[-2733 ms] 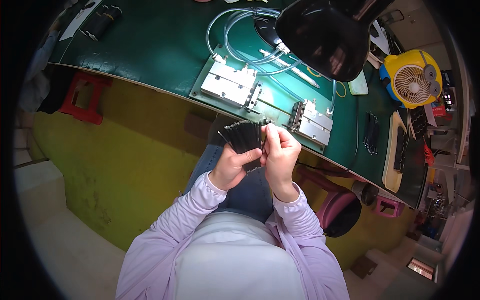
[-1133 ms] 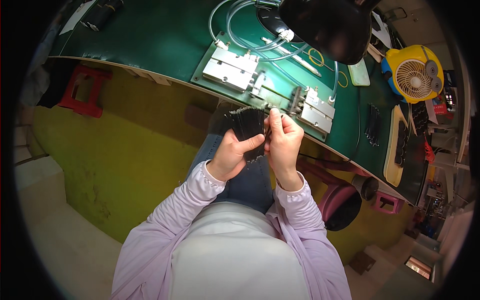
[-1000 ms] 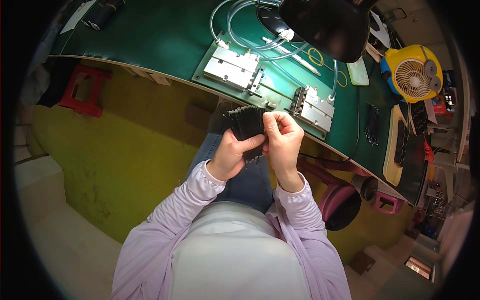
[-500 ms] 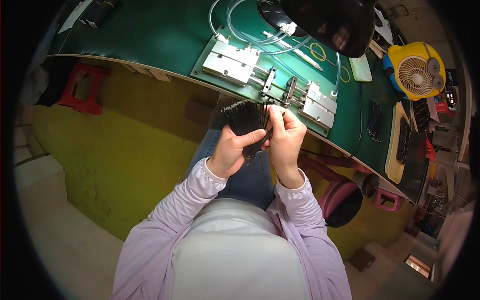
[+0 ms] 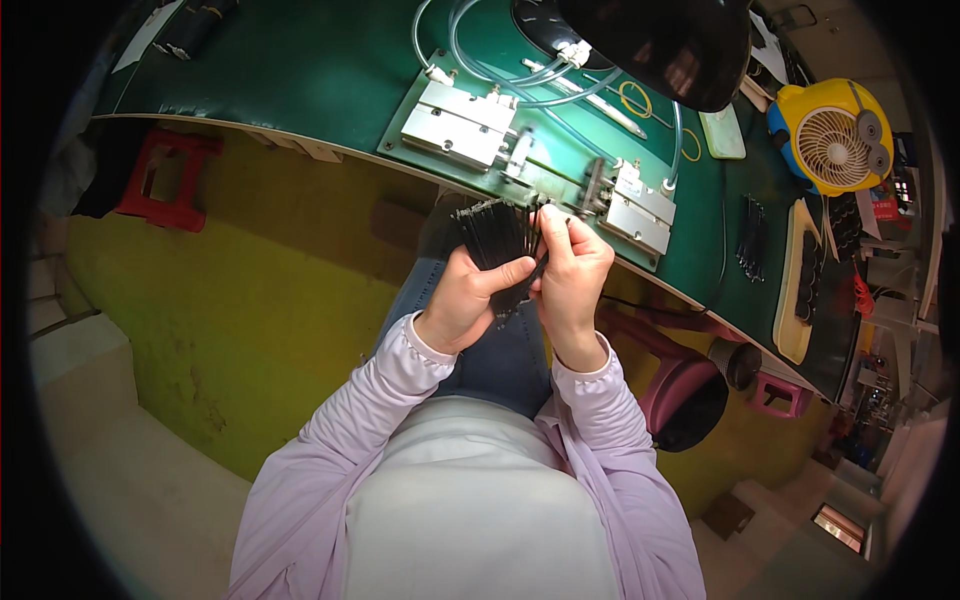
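A fanned bundle of thin black wires (image 5: 492,240) with pale metallic tips is gripped in my left hand (image 5: 462,303), its thumb lying across the front. My right hand (image 5: 570,268) pinches at the bundle's right edge, thumb and forefinger together on a thin black wire (image 5: 539,208). Just beyond the fingertips, on the near edge of the bench, sits a pneumatic fixture: a left silver cylinder (image 5: 457,124) and a right silver cylinder (image 5: 638,213) face each other. Between them, the left jaw (image 5: 518,158) is blurred and the right jaw (image 5: 594,186) is dark.
A black lamp shade (image 5: 660,45) hangs over the green bench (image 5: 300,70). Clear air hoses (image 5: 460,50) loop behind the fixture. To the right are a yellow fan (image 5: 835,145), more black wires (image 5: 751,240) and a cream tray (image 5: 790,330). A red stool (image 5: 165,180) stands below left.
The fixture's two jaws have moved apart, the left one toward its cylinder and the right one toward its own. Both my hands keep nearly the same place and grip.
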Available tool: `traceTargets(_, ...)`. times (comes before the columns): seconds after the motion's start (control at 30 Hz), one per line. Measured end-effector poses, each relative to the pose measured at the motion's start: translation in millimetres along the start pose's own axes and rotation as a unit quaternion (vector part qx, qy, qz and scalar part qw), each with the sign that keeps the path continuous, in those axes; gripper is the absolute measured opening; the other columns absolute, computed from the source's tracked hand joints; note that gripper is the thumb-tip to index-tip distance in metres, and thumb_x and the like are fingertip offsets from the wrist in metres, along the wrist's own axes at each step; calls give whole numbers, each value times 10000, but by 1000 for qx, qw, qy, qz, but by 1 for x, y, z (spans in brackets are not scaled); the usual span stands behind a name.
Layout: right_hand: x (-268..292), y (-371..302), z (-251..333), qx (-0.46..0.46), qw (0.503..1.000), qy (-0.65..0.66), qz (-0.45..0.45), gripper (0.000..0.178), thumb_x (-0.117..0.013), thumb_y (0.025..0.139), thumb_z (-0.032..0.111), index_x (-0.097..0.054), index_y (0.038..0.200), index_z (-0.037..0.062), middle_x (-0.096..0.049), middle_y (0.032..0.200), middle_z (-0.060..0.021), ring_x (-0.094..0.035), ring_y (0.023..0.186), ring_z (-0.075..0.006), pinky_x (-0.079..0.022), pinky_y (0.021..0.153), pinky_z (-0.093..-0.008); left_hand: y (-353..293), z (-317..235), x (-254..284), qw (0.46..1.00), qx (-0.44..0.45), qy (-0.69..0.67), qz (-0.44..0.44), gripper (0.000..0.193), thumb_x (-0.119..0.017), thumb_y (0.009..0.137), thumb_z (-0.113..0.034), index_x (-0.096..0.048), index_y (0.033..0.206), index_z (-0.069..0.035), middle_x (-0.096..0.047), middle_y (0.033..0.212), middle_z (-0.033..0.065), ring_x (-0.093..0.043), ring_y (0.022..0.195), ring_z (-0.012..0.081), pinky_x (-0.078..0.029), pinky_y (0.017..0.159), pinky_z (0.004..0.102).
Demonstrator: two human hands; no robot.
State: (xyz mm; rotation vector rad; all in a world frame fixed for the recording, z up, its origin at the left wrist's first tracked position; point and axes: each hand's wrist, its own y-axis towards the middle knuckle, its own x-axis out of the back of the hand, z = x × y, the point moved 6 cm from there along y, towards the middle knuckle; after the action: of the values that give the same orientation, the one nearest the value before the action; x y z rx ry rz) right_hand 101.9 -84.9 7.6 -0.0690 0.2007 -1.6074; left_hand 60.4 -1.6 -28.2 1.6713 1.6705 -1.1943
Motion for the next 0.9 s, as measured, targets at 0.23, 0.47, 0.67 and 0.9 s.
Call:
traceTargets(0.23, 1, -1, -2, 1, 1000, 11, -6, 244, -541, 841, 164, -566, 657, 5, -430, 469, 32, -321, 314, -21, -218, 284, -177, -1, 1, 1, 1000, 4, -11, -1, 180, -575, 770, 8, -551, 948, -5, -581, 846, 33, -550, 702, 112, -460, 637, 237)
traceTargets(0.47, 1, -1, -4, -13, 1000, 21, 5, 242, -539, 848, 182, -563, 677, 12, -437, 473, 30, -332, 314, -21, -231, 275, -179, -3, -3, -1, 1000, -2, -10, -14, 157, -569, 768, 3, -556, 924, 2, -584, 812, 43, -558, 654, 121, -464, 596, 241)
traceTargets(0.67, -4, -6, 3, 14, 1000, 4, 24, 227, -529, 854, 181, -572, 705, 16, -456, 475, 24, -341, 314, -20, -241, 271, -176, -6, -2, 0, 1000, 10, -10, -20, 133, -571, 767, -2, -559, 899, 6, -583, 774, 52, -558, 611, 127, -466, 560, 247)
traceTargets(0.9, -2, -1, -2, -17, 999, 15, 26, 216, -533, 849, 184, -601, 742, 9, -478, 480, 19, -341, 309, -20, -240, 273, -172, -3, -1, -2, 999, -12, -12, -35, 156, -562, 774, 11, -544, 928, -11, -574, 790, 43, -558, 636, 124, -469, 573, 246)
